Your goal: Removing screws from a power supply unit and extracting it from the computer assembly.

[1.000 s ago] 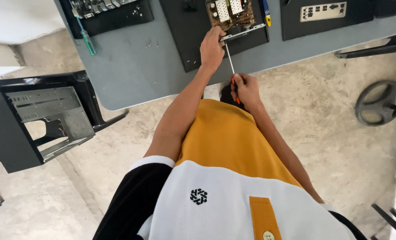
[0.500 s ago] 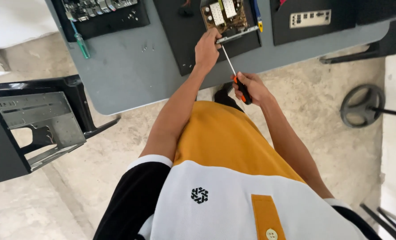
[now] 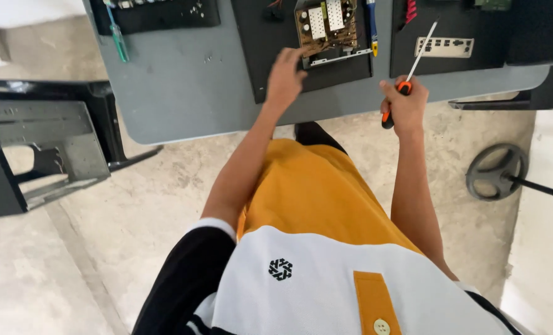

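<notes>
The right hand (image 3: 405, 105) is gripping a screwdriver (image 3: 413, 65). Its fingers are wrapping tight around the orange and black handle. The thin metal tip is pointing up and away, over a black mat and near a silver plate (image 3: 444, 46) with holes in it. The tip is not touching any screw. It is well apart from the board.

The left hand (image 3: 284, 77) is reaching out with its fingers spread a little. It is holding nothing. The fingertips are touching, or almost touching, the near corner of the board (image 3: 327, 26). I cannot tell which.

The board is brown with silver blocks on top. It is sitting in a metal tray on a black mat (image 3: 270, 43), at the far side of the grey table (image 3: 183, 80). It is looking like a part taken out of a computer box.

So the work is looking partly done. The board is lying out in the open and the tool is off it right now. It is still sitting in its tray, so I think taking it out is still left to do.

A green screwdriver (image 3: 118, 37) is lying on the table to the left. An open black computer case (image 3: 34, 149) is standing on the floor. A round black base (image 3: 497, 172) is sitting on the floor to the right.
</notes>
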